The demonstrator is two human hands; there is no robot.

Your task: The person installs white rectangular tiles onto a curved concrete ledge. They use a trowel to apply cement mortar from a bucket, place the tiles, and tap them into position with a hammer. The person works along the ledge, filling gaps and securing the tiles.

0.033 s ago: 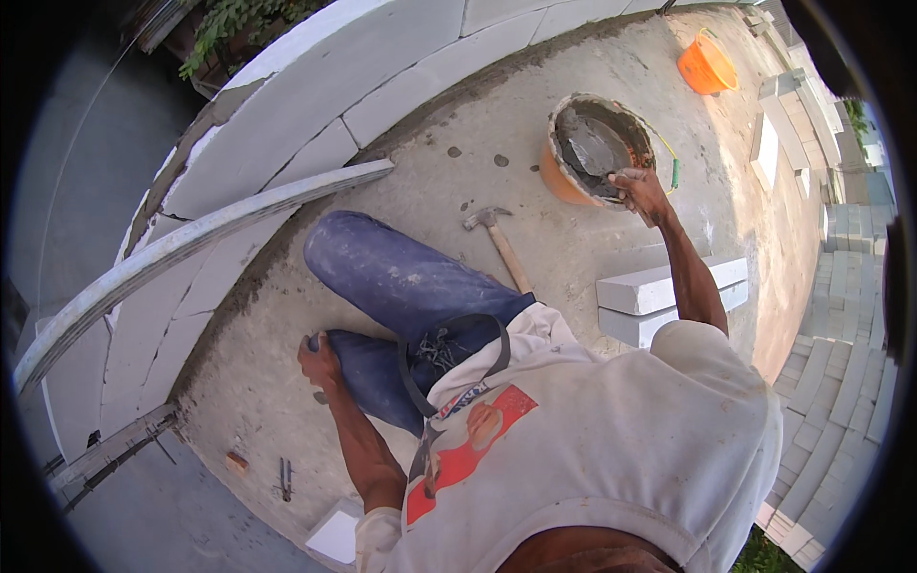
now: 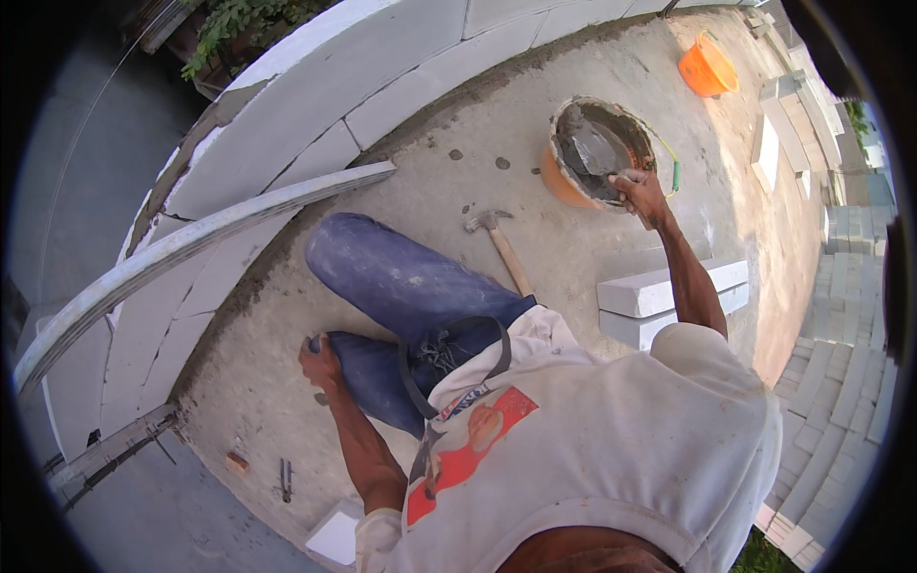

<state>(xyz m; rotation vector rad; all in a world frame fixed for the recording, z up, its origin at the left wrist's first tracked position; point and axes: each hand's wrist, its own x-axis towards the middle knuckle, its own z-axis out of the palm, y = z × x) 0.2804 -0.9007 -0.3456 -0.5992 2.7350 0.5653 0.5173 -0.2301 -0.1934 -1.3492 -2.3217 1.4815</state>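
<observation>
My right hand point(image 2: 642, 196) is closed at the near rim of a mortar-caked orange bucket point(image 2: 564, 181). It grips a trowel point(image 2: 596, 153), whose grey, smeared blade lies inside the bucket over wet grey mortar point(image 2: 576, 124); the handle is mostly hidden by my fingers. On my bent left knee rests my left hand point(image 2: 321, 363), holding nothing that I can see, its fingers loosely draped and partly out of sight. Between my right thigh and the bucket, a claw hammer point(image 2: 503, 250) with a wooden handle lies on the concrete floor.
White blocks point(image 2: 659, 291) are stacked below my right arm. A pale block wall point(image 2: 315, 124) curves along the left, with a long metal bar point(image 2: 220, 215) leaning against it. Another orange bucket point(image 2: 708, 69) stands farther off. More blocks point(image 2: 831, 372) are piled at right.
</observation>
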